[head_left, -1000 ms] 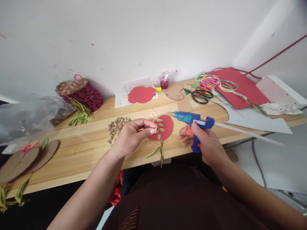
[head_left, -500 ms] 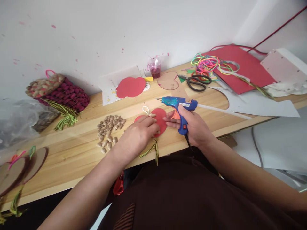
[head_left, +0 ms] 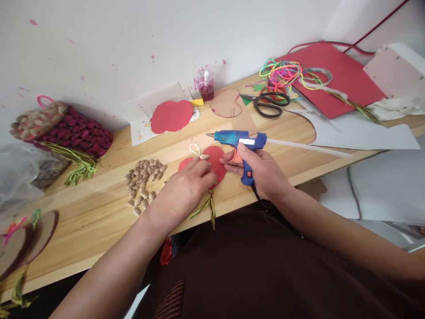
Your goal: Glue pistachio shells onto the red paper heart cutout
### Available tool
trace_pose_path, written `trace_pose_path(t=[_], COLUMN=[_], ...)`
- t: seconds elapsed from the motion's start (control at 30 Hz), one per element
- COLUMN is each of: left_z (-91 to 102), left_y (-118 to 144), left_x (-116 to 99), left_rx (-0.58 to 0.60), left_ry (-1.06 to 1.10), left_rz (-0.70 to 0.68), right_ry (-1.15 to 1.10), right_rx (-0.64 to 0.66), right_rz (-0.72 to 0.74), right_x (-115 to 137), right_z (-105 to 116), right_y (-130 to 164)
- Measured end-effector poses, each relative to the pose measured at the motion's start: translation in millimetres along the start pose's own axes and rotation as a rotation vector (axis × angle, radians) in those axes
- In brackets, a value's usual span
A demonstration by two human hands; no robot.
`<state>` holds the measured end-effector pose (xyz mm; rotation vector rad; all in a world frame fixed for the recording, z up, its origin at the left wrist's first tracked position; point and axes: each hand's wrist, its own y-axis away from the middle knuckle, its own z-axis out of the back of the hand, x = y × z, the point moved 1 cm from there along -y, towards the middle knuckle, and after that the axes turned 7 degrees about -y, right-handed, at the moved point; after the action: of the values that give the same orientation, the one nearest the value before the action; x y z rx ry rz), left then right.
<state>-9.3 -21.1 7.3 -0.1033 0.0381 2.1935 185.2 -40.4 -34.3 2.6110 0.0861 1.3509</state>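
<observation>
Compared with one second earlier, the left hand [head_left: 187, 184] had come down from a raised pinch over the red cutout [head_left: 217, 160] and lay flat on its left half, fingers pressed together on the card; whether a seed was held beneath them could not be told. The right hand [head_left: 262, 170] had moved in beside the cutout, its fist closed round the handle of the glue gun [head_left: 239, 141], with the fingertips touching the cutout's right edge. The gun's nozzle pointed left, above the cutout and clear of it, and a white glue stick [head_left: 305, 147] projected from its rear to the right. The cutout lay flat on the bench [head_left: 99, 208] near the front edge, between the two hands. It was a red, apple-shaped card with a white loop [head_left: 194, 149] at the top, one seed [head_left: 205, 157] visible just below the loop, and green strands [head_left: 207, 209] hanging from its lower edge over the bench front. A seed pile [head_left: 143, 179] lay just left of the left hand.
</observation>
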Motion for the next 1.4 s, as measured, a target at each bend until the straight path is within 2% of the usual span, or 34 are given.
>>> trace_pose_path(t=[0.23, 0.47, 0.73, 0.87, 1.07, 1.4], left_z=[-2.4, 1.5, -3.6, -3.7, -5.2, -14.2], left_y=[-1.8, -1.8, 0.4, 2.7, 6.6, 3.1], left_x=[0.4, -3.2, -0.2, 3.3, 7.0, 6.5], left_rx=[-0.052, -0.026, -0.044, -0.119, -0.331, -0.364], left_ry=[0.087, -0.033, -0.085, 0.029, 0.182, 0.262], left_rz=[0.014, 0.004, -0.020, -0.034, 0.037, 0.050], right_ry=[0.001, -0.014, -0.012, -0.008, 0.007, 0.012], right_rx=[0.008, 0.008, 0.006, -0.005, -0.004, -0.009], right_rz=[0.009, 0.026, 0.030, 0.032, 0.027, 0.016], right_x=[-1.3, -2.3, -2.1, -1.7, -0.4, 0.5], right_z=[1.7, 1.9, 1.6, 1.0, 0.3, -0.7], right_y=[-0.3, -1.0, -0.8, -0.8, 0.6, 0.8])
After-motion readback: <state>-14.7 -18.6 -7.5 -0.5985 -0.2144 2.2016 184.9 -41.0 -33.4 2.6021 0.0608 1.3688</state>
